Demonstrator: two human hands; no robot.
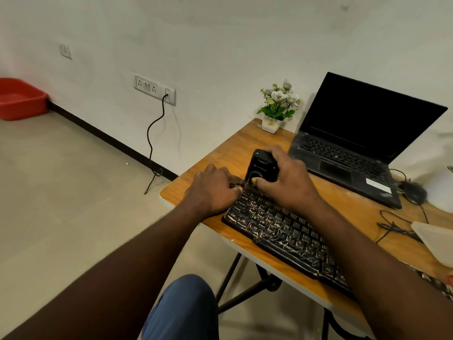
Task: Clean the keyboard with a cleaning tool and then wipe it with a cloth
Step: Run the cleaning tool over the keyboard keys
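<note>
Tool: black, upright, at far-left end of keyboard, lower end down on the keys.
R hand: wrapped round tool from the right, thumb across its front low down; clamped on it.
L hand: just left of tool, knuckles up, fingers curled, tips by tool's base at keyboard corner; can't tell if it grips anything.
Arms: both stretched fwd; R forearm crosses over keyboard.
Keyboard: lies diagonal on desk, near front edge.
Bkgd: open laptop, screen dark; plant; mouse.
</note>
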